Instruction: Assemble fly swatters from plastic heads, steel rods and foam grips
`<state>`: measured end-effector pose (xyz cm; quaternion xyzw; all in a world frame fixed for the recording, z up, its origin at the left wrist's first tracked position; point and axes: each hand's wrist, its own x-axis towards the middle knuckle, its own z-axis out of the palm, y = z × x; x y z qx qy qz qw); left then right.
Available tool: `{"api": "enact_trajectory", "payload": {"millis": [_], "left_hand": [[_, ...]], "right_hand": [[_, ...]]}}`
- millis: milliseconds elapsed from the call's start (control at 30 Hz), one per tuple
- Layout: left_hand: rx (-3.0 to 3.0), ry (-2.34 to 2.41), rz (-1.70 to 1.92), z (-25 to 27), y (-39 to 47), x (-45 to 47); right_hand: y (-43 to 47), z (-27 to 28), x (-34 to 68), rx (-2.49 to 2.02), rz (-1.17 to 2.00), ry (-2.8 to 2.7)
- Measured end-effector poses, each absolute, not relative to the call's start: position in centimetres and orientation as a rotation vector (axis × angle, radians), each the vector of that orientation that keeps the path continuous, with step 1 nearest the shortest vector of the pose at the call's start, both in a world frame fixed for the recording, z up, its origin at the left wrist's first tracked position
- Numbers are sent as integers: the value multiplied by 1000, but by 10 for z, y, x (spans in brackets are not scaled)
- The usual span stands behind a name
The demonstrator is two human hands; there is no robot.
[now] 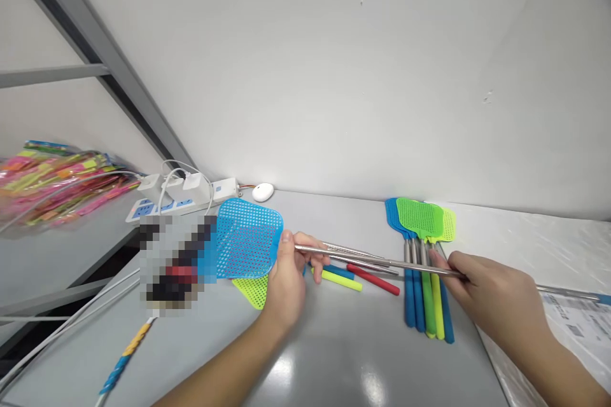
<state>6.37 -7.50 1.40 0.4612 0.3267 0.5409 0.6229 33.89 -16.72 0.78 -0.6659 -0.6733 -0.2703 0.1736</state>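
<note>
Across the swatters (420,219), the rod (396,264) is clamped by the left hand (286,286) and right hand (496,286) fingers (287,247) and could be bent if pulled crookedly.

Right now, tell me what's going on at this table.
A person holds a blue-headed swatter across both hands: the left hand grips it next to the head, the right hand its metal shaft. Between them lie a red handle and a yellow one; more swatters lie bunched at right.
</note>
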Motion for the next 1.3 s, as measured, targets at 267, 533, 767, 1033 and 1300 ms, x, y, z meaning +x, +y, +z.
{"api": "enact_trajectory", "payload": {"millis": [267,533,767,1033,1300], "left_hand": [[764,729,1395,18,-65,58],[697,895,1659,24,-48,51],[755,972,1660,29,-45,47],[1020,1068,1454,16,-57,50],[1242,902,1133,5,-102,71]], "right_hand": [[-166,7,352,-1699,-527,-2084],[-167,14,372,-1688,-430,-2129],[-164,6,391,-1777,-355,-2085],[-169,12,380,-1692,-393,-2115],[-173,12,331,-1634,-195,-2193]]}}
